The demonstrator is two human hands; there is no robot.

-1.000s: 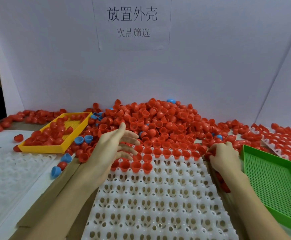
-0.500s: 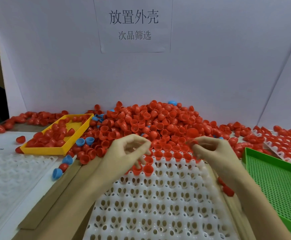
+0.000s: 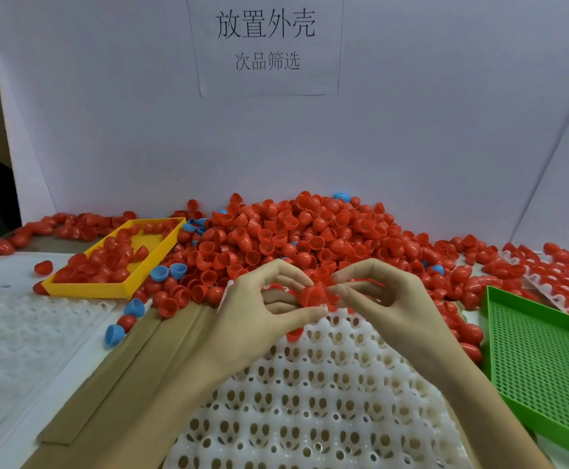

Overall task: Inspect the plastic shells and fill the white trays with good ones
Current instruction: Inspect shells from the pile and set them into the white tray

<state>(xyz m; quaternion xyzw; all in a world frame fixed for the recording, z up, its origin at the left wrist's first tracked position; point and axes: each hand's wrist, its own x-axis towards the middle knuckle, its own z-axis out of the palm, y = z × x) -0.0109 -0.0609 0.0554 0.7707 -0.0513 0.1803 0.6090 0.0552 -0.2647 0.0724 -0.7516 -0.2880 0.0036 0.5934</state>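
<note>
Head view shows both hands meeting at the centre of the frame, above the far edge of a white tray [image 3: 313,401]. Left hand [image 3: 259,319] pinches a red shell [image 3: 312,296] between thumb and curled fingers. Right hand [image 3: 391,306] has its fingertips bent in against the same shell from the right side, and more red shows inside its curled fingers. Whether that red is a second shell I cannot tell.

Behind the hands a large pile [image 3: 310,235] of red shells fills the middle of the frame, with a few blue shells [image 3: 168,271] mixed in at its left edge. A yellow tray [image 3: 124,289] at centre left holds some red shells. A green tray [image 3: 547,360] sits at lower right, just beside the white tray. At the right edge another white tray [image 3: 560,286] carries rows of red shells. A clear tray [image 3: 15,333] lies at lower left on the tabletop [image 3: 107,384]. A paper sign [image 3: 266,42] with printed characters hangs on the white backboard at upper centre.
</note>
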